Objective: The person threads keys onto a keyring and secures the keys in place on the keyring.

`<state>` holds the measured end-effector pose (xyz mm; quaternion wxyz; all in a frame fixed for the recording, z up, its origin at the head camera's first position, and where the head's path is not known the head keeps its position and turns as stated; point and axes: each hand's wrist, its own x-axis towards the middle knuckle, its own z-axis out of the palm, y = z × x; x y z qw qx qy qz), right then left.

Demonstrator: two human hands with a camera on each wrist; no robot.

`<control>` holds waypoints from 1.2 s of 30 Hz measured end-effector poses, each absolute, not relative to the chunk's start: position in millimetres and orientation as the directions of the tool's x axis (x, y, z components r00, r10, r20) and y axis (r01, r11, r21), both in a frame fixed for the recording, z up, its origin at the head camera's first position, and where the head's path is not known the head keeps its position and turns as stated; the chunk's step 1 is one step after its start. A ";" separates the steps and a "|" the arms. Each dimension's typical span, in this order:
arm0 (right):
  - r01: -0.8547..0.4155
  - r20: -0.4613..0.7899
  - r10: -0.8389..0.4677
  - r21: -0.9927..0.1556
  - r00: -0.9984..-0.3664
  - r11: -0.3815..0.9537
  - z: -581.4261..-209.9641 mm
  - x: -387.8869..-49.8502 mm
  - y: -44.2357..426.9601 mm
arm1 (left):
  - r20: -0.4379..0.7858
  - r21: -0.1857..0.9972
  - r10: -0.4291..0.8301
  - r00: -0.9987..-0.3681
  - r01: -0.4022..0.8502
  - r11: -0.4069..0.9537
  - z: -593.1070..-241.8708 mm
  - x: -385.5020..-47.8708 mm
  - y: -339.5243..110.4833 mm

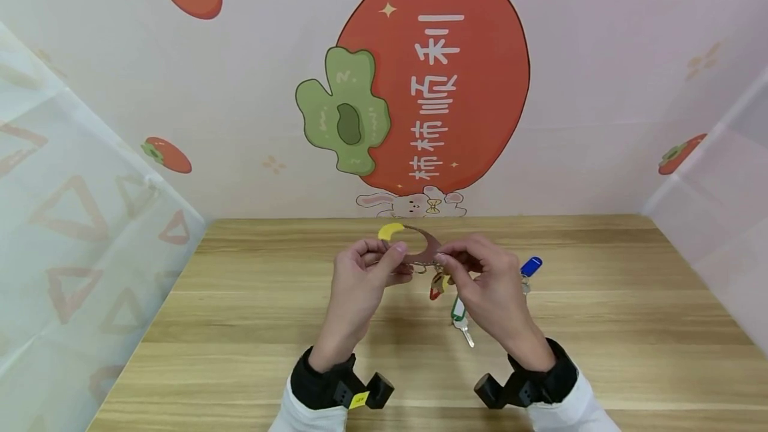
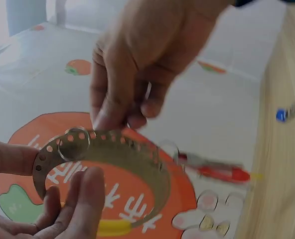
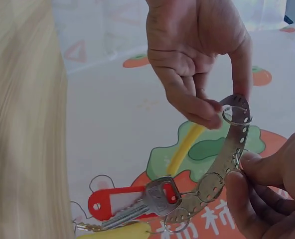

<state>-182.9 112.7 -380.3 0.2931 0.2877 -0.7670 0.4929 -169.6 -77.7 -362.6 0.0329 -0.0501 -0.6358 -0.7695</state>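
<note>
Held up over the table is a crescent-shaped metal key holder [image 1: 431, 245], with a row of holes along its edge and a yellow part [image 1: 391, 230]. My left hand [image 1: 363, 279] grips its left side between thumb and fingers. At the holed edge, my right hand [image 1: 489, 285] pinches a thin metal key ring [image 3: 237, 158], mostly hidden by the fingertips. Other split rings [image 3: 210, 186] hang from the holes. From them dangle a silver key [image 3: 160, 199] and a red key tag [image 3: 105, 203], with something yellow beside them.
On the wooden table [image 1: 240, 325] under my right hand lies a key with a green-edged tag [image 1: 459, 310]. Farther right is a blue tag [image 1: 531, 266] with a key, partly hidden by that hand. A printed cloth [image 1: 252, 85] stands behind the table.
</note>
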 end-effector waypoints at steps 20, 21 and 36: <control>-0.726 0.720 -0.185 -0.577 -0.668 0.375 -375.2 -183.2 121.0 | 0.188 0.730 0.065 -0.980 0.184 0.658 -359.3 -162.7 -89.3; -0.726 0.720 -0.190 -0.572 -0.667 0.381 -374.7 -183.1 121.6 | 0.176 0.723 0.081 -0.981 0.185 0.666 -358.3 -161.7 -90.0; -0.713 0.666 -0.261 -0.622 -0.699 0.323 -367.9 -176.4 123.1 | 0.324 0.830 0.242 -0.915 0.397 0.391 -358.1 -157.5 -79.2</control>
